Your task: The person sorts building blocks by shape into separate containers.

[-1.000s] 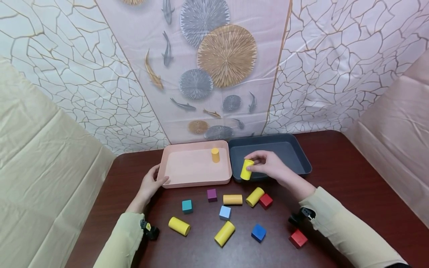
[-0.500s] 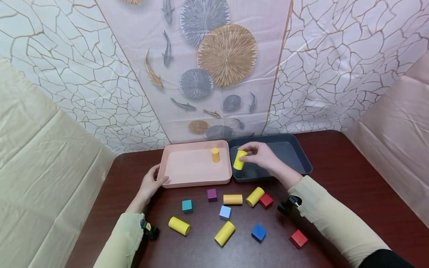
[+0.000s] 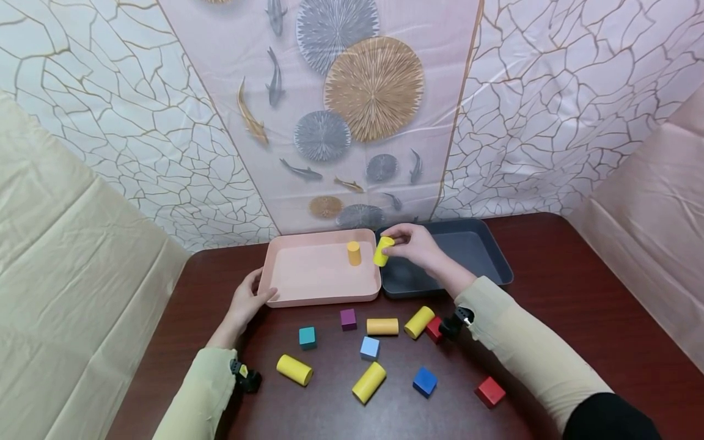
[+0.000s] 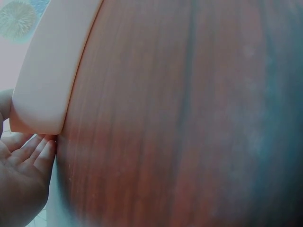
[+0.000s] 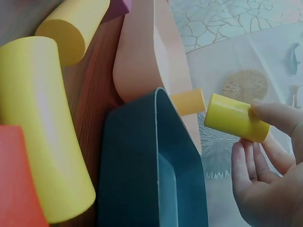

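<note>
Fingers (image 5: 273, 114) of your right hand (image 3: 416, 246) pinch the yellow cylinder (image 3: 382, 252), axis leaning — pink tray (image 3: 313, 278) just left of them, left hand (image 3: 247, 302) gripping it

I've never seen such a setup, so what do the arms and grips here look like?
They are a person's: pale cream left sleeve and right sleeve, the right one meeting black cloth. A small black left device, with a yellow spot, and a black right device sit at the wrists. The left grip and right grip are bare, ungloved hands.
</note>
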Tool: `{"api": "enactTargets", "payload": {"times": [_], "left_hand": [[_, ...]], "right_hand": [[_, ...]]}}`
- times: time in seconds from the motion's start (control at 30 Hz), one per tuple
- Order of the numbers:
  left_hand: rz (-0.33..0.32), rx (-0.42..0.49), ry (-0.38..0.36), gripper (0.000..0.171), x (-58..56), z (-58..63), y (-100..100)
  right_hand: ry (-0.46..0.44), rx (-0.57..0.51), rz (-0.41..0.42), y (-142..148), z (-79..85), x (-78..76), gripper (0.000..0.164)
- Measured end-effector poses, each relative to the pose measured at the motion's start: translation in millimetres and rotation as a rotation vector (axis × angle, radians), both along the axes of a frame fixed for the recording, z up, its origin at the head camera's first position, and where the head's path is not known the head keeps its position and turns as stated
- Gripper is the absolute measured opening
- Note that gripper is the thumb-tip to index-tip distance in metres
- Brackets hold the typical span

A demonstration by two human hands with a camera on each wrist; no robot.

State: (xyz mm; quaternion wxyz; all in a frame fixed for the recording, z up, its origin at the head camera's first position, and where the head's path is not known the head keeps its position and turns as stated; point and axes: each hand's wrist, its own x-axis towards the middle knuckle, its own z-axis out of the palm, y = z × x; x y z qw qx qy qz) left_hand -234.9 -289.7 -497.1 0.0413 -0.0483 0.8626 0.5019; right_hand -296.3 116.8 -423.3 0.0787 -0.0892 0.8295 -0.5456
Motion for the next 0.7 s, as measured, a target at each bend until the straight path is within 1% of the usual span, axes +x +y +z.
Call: {"api": "enactTargets", "payload": {"times": [0.07,0.4,0.7], "left_hand": [[-0.001,0.001,-0.001,0.074,0.0,0.1,0],[0.005,0.009,-0.009,0.075,-0.2,1.1,1],[0.012,0.009,-0.016,0.075,-0.2,0.0,1]], "right_hand": [[0.005,-0.008,0.001,-3,-1.1,-2.1,0.037],[0.073,0.017,-0.003,-13,-6.3,-9.2,0.037],[0.074,0.054,-0.011,-22,-10.0,-16.8,0.037]]}}
